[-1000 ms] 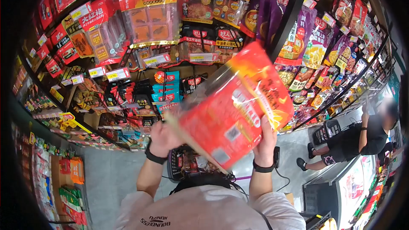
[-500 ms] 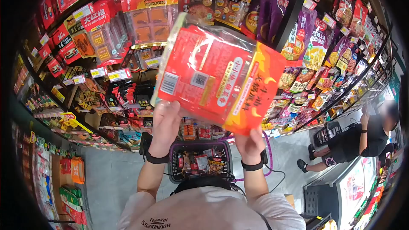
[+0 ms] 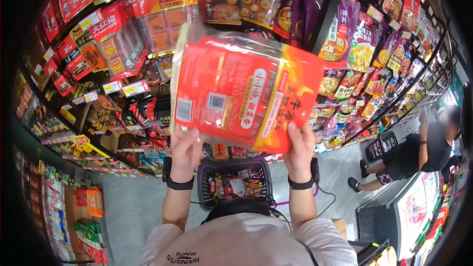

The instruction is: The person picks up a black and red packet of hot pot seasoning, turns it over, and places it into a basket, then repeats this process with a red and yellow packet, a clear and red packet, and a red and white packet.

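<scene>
Both of my hands hold up a red and yellow packet of hotpot base, its printed back with barcode and QR code turned toward me. My left hand pinches the lower left edge, thumb on the near face. At the lower right, my right hand grips the yellow-flamed end, its thumb over the front; the fingers behind are partly hidden. Below the packet, a black shopping basket with a purple rim holds several packaged goods. A similar red packet hangs on the shelf behind.
Shelves of hanging packets curve across the front, with purple pouches at right. A person in black stands at the right beside another basket. A freezer case is at lower right, and a side shelf at left.
The packet has turned slightly counterclockwise and shifted a little left, still in both hands. My right hand has risen, its thumb now higher on the packet. The view has shifted slightly.
</scene>
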`<state>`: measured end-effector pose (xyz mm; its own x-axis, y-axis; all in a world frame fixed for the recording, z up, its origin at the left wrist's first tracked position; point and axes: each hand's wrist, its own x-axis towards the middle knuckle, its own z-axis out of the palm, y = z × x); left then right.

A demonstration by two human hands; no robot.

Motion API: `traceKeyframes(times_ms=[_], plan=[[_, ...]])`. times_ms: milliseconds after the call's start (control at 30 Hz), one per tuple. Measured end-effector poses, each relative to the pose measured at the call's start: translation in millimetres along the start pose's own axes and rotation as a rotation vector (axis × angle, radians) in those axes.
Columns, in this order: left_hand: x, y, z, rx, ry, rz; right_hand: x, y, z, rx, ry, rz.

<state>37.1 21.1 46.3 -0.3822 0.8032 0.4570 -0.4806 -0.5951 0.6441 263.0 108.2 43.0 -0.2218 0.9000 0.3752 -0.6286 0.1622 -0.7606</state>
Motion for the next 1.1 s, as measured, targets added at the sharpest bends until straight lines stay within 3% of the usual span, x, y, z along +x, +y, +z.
traceKeyframes(times_ms=[133, 300, 400, 467, 500, 533, 567, 633, 733, 967, 1067, 1100], plan=[[-11.8, -17.1, -31.9, -0.02, -0.052, -0.082, 18.0, -31.6, 7.2, -0.13, -0.054, -0.083], [-29.3, -20.7, -48.3, 0.157, 0.302, -0.189, 19.9, -39.3, 24.3, -0.038, -0.1, -0.017], [-41.9, -28.6, -30.9, 0.345, -0.082, 0.07, 18.5, -33.1, 47.5, -0.086, -0.108, 0.015], [-52.2, -18.3, 4.0, 0.581, -0.399, 0.041, 13.0, -19.1, 61.4, -0.167, -0.123, 0.049], [-65.5, -16.8, 15.7, 0.843, -0.417, -0.022, 6.8, -13.8, 68.8, -0.237, -0.164, 0.04], [-69.0, -29.2, 14.0, 0.768, -0.322, -0.064, -0.9, -7.2, 70.3, -0.385, -0.229, 0.047], [-72.6, -41.7, 12.2, 0.687, -0.226, -0.098, -10.6, -8.5, 78.8, -0.273, -0.338, 0.054], [-67.5, -55.3, 6.2, 0.166, 0.003, -0.082, -18.8, -3.1, 87.7, -0.008, -0.587, 0.062], [-51.0, -27.5, 18.5, 0.255, -0.02, -0.072, -18.7, -8.9, 81.8, -0.184, -0.653, -0.116], [-43.8, -1.0, 25.1, 0.334, 0.108, 0.058, -29.2, -26.4, 55.7, -0.658, -0.303, -0.507], [-45.1, 5.5, 17.1, 0.356, 0.067, 0.004, -29.7, -21.3, 50.1, -0.588, -0.206, -0.477], [-43.5, 6.0, 18.2, 0.356, 0.057, 0.034, -28.7, -25.6, 44.4, -0.71, -0.238, -0.506]])
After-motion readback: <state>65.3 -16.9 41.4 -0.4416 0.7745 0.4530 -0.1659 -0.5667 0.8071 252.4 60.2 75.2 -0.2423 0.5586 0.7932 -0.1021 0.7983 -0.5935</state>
